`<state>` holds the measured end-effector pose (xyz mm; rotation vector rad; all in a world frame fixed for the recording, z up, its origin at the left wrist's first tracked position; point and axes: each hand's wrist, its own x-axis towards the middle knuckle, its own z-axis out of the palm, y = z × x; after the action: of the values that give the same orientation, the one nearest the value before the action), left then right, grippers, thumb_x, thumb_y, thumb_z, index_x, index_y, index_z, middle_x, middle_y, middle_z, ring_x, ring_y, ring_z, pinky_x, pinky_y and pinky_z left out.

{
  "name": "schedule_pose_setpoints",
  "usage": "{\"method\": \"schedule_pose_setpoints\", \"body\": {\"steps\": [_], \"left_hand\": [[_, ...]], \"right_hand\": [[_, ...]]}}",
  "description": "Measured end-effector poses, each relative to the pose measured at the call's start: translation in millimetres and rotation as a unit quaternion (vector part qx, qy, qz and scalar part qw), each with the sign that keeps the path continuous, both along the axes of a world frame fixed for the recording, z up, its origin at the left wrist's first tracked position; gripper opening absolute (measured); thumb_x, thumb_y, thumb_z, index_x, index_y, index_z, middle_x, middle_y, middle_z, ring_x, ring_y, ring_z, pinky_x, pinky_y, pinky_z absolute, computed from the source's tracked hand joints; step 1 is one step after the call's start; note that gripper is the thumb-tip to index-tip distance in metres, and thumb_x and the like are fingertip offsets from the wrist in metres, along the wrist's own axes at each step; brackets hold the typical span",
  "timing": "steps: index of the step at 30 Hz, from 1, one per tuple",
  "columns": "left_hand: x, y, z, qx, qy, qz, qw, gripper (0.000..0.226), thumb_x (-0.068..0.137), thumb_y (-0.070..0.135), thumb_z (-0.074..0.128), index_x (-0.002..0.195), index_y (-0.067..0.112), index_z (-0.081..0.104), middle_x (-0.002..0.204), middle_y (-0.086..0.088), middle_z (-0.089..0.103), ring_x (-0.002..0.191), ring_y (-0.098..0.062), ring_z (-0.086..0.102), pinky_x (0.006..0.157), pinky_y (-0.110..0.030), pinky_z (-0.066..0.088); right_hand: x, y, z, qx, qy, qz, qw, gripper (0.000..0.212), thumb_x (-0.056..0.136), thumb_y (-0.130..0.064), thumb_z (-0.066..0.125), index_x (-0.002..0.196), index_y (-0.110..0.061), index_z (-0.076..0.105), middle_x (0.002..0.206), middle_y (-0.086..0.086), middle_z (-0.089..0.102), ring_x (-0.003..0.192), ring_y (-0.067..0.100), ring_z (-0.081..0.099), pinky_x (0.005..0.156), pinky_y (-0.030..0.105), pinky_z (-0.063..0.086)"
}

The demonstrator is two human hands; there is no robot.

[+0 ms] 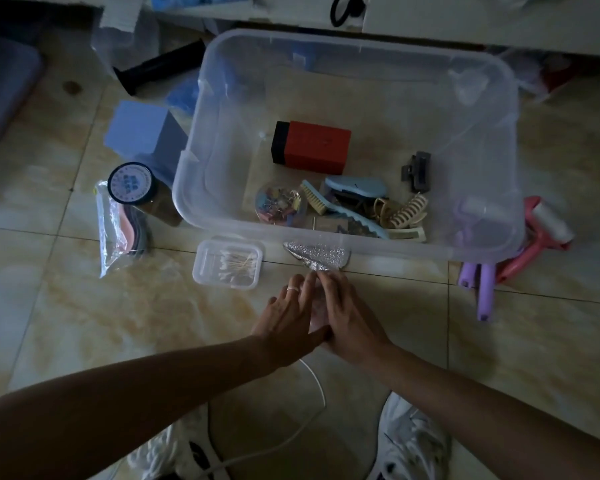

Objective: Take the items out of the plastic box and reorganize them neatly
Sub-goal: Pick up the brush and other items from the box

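A clear plastic box stands on the tiled floor. Inside lie a red and black box, a round case of coloured binder clips, a light blue comb-like piece, beige hair claws and a dark clip. Just in front of the box lies a glittery silver piece. My left hand and my right hand lie side by side with straight fingers, their fingertips at the near end of the silver piece, pressing a clear wrapper flat.
Left of the hands sit a small clear case of cotton swabs, a clear bag, a dark-lidded jar and blue cards. Purple tubes and a pink lint roller lie right of the box. A white cable runs near my shoes.
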<state>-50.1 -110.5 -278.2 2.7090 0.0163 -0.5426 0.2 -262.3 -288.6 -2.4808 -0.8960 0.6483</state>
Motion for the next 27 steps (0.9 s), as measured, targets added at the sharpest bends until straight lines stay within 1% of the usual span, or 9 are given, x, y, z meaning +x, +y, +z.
{"method": "schedule_pose_setpoints", "body": {"steps": [4, 7, 9, 11, 14, 17, 21, 24, 27], "left_hand": [[5, -2, 21, 0.005, 0.05, 0.01, 0.999, 0.103, 0.08, 0.067, 0.045, 0.153, 0.015, -0.005, 0.149, -0.012, 0.023, 0.129, -0.029, 0.04, 0.099, -0.042, 0.045], [8, -13, 65, 0.039, 0.116, -0.004, 0.992, 0.107, 0.082, 0.064, 0.043, 0.151, 0.011, -0.02, 0.161, -0.012, -0.01, 0.148, -0.032, 0.005, 0.113, -0.046, 0.032], [12, -19, 108, 0.068, 0.116, -0.037, 0.99, 0.107, 0.072, 0.064, 0.033, 0.153, 0.009, -0.009, 0.159, -0.012, 0.0, 0.146, -0.032, 0.011, 0.111, -0.043, 0.035], [24, -17, 156, 0.062, 0.08, -0.062, 0.993, 0.1, 0.063, 0.061, 0.024, 0.15, 0.013, 0.018, 0.144, -0.006, 0.03, 0.13, -0.022, 0.035, 0.103, -0.034, 0.042], [63, -5, 214, 0.014, -0.003, -0.044, 0.999, 0.058, 0.081, 0.055, 0.042, 0.13, 0.025, 0.041, 0.122, 0.006, 0.047, 0.106, -0.011, 0.049, 0.09, -0.026, 0.046], [123, 18, 224, -0.017, -0.087, 0.024, 0.996, 0.033, 0.091, 0.044, 0.05, 0.117, 0.024, 0.05, 0.11, 0.003, 0.056, 0.091, -0.014, 0.056, 0.079, -0.031, 0.05], [184, 64, 170, 0.022, -0.072, 0.024, 0.997, 0.022, 0.094, 0.025, 0.051, 0.113, 0.023, 0.062, 0.103, 0.0, 0.068, 0.086, -0.02, 0.066, 0.073, -0.032, 0.056], [204, 93, 127, 0.131, 0.064, -0.041, 0.988, 0.042, 0.089, 0.025, 0.059, 0.129, 0.016, 0.056, 0.122, -0.009, 0.063, 0.108, -0.026, 0.063, 0.088, -0.033, 0.054], [206, 101, 105, 0.143, 0.196, -0.073, 0.967, 0.074, 0.085, 0.027, 0.072, 0.147, 0.014, 0.033, 0.137, -0.009, 0.051, 0.119, -0.024, 0.056, 0.093, -0.029, 0.047]], "right_hand": [[-1, 7, 19, -0.065, -0.003, -0.007, 0.998, 0.114, 0.074, -0.036, 0.078, 0.157, -0.019, 0.002, 0.161, 0.015, 0.008, 0.138, 0.034, 0.038, 0.097, 0.039, 0.052], [-2, 14, 73, -0.123, 0.021, 0.028, 0.992, 0.119, 0.081, -0.032, 0.075, 0.158, -0.018, -0.013, 0.163, 0.014, -0.018, 0.152, 0.035, 0.004, 0.115, 0.044, 0.036], [2, 14, 126, -0.135, 0.054, 0.062, 0.987, 0.11, 0.086, -0.023, 0.069, 0.158, -0.014, -0.014, 0.163, 0.009, -0.023, 0.153, 0.031, -0.008, 0.121, 0.044, 0.025], [18, 12, 178, -0.125, 0.073, 0.102, 0.984, 0.098, 0.086, -0.019, 0.067, 0.159, -0.012, 0.002, 0.163, 0.006, -0.004, 0.151, 0.029, 0.009, 0.117, 0.043, 0.03], [63, 16, 229, -0.098, 0.049, 0.11, 0.988, 0.064, 0.081, -0.019, 0.073, 0.138, -0.018, 0.044, 0.132, -0.002, 0.039, 0.116, 0.018, 0.052, 0.094, 0.033, 0.049], [124, 34, 253, -0.073, -0.004, 0.077, 0.994, 0.038, 0.079, -0.025, 0.077, 0.11, -0.023, 0.055, 0.103, -0.009, 0.051, 0.093, 0.012, 0.058, 0.074, 0.02, 0.048], [195, 59, 218, -0.026, 0.041, 0.009, 0.999, 0.026, 0.083, -0.028, 0.077, 0.106, -0.031, 0.064, 0.098, -0.01, 0.065, 0.088, 0.01, 0.062, 0.072, 0.024, 0.049], [229, 69, 143, -0.109, 0.018, 0.013, 0.994, 0.02, 0.09, -0.026, 0.069, 0.11, -0.026, 0.071, 0.112, -0.003, 0.07, 0.095, 0.013, 0.064, 0.081, 0.028, 0.051], [231, 68, 84, -0.191, 0.099, 0.042, 0.976, 0.021, 0.094, -0.027, 0.065, 0.113, -0.024, 0.071, 0.105, -0.004, 0.071, 0.083, 0.01, 0.068, 0.078, 0.031, 0.055]]}}
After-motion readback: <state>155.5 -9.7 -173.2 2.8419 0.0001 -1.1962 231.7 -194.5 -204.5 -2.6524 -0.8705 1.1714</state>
